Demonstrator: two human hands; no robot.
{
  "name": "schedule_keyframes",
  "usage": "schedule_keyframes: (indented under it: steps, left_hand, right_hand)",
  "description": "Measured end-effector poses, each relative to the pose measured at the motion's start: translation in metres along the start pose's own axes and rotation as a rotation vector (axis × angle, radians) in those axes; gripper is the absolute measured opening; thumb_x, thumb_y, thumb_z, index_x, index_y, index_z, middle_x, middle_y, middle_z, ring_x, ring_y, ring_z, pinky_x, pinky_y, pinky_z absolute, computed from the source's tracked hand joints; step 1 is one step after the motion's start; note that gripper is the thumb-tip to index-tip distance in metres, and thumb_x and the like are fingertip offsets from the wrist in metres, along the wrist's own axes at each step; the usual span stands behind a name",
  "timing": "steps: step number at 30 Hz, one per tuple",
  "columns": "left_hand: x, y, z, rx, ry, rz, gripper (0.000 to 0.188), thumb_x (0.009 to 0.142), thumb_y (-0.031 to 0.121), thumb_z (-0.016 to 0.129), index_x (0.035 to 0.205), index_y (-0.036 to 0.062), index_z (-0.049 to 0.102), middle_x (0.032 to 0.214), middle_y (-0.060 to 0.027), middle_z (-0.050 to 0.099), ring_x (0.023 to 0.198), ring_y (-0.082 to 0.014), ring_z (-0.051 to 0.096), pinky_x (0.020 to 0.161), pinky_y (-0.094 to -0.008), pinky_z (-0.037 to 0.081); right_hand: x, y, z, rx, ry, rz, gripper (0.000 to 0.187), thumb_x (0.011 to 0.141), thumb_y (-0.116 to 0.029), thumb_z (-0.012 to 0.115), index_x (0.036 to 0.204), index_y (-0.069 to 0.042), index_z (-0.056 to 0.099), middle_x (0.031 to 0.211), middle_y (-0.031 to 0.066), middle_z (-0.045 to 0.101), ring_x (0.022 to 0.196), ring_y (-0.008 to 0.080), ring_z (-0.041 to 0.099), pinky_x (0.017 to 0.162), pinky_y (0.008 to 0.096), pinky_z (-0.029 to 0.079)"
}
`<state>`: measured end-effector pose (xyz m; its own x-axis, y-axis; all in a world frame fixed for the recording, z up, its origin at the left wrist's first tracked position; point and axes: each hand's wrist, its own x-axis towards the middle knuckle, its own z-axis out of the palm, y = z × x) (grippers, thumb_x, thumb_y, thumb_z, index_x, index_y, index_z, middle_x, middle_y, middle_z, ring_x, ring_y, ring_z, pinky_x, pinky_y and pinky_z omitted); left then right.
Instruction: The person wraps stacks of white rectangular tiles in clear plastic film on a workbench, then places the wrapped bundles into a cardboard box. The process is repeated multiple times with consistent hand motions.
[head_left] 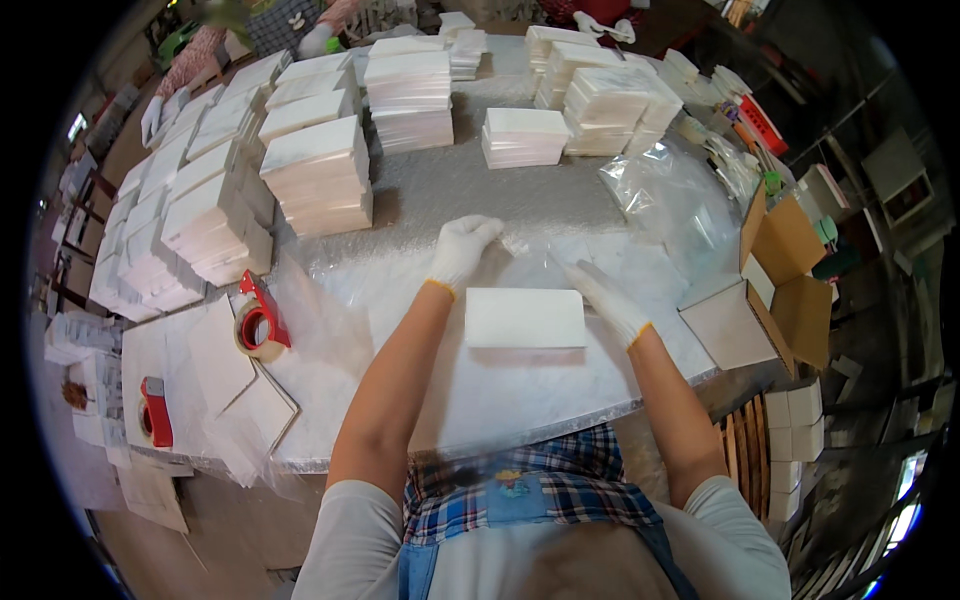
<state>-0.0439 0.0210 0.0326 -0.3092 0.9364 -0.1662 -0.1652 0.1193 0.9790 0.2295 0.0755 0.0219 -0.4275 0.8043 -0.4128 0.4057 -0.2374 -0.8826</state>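
A white block-shaped stack [525,318] lies on the white-covered table in front of me. Just beyond its left end is my left hand [466,250] in a white knitted glove, fingers curled together at the edge of a clear plastic bag [532,262]. My right hand [606,302], gloved the same way, is beside the stack's right end. Its fingers are stretched out and point toward the bag, nearly flat; whether they touch the film I cannot tell. The bag's outline is faint against the white surface.
Tall white stacks [318,180] fill the table's left and far sides. Loose clear bags [670,195] and an open cardboard box [790,270] are at right. A red tape dispenser [262,318] and a smaller red one [155,412] lie left. People work at the far edge.
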Motion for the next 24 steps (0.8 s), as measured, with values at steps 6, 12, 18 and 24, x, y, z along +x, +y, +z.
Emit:
schedule_keyframes:
  steps: [6,12,18,24]
  left_hand:
    - [-0.037,0.050,0.006,-0.085,-0.057,0.140,0.027,0.098,0.021,0.069,0.109,-0.0033,0.074,0.097,-0.0093,0.076,0.083,-0.0159,0.069,0.077,-0.0318,0.055]
    - [-0.102,0.072,0.000,0.112,-0.181,0.277,0.019,0.096,0.015,0.070,0.105,-0.0005,0.076,0.098,-0.0069,0.077,0.090,-0.0155,0.068,0.082,-0.0324,0.055]
    - [-0.159,0.075,-0.018,0.773,-0.317,0.779,0.013,0.087,0.011,0.077,0.098,0.0048,0.078,0.094,-0.0068,0.075,0.091,-0.0192,0.069,0.084,-0.0346,0.054]
    - [-0.186,0.066,-0.029,0.907,-0.210,0.872,0.016,0.083,0.016,0.077,0.097,0.0073,0.078,0.097,-0.0125,0.074,0.096,-0.0311,0.069,0.087,-0.0407,0.055]
  right_hand:
    - [-0.006,-0.036,0.016,0.395,-0.097,-0.139,0.072,0.095,-0.024,0.074,0.152,0.007,0.042,0.144,0.0203,0.058,0.128,0.0252,0.060,0.109,0.0352,0.047]
    - [-0.070,-0.068,0.010,0.205,-0.022,-0.315,0.035,0.095,-0.009,0.072,0.127,0.004,0.068,0.124,0.0117,0.070,0.115,0.0172,0.065,0.098,0.0297,0.053]
    - [-0.120,-0.030,0.011,-0.046,-0.009,-0.485,0.020,0.093,-0.010,0.071,0.110,-0.002,0.077,0.131,0.0116,0.068,0.122,0.0213,0.063,0.100,0.0332,0.052]
    - [-0.130,-0.012,0.024,-0.468,0.163,-0.825,0.017,0.090,-0.013,0.074,0.106,-0.009,0.079,0.129,0.0152,0.068,0.124,0.0310,0.063,0.104,0.0368,0.052]
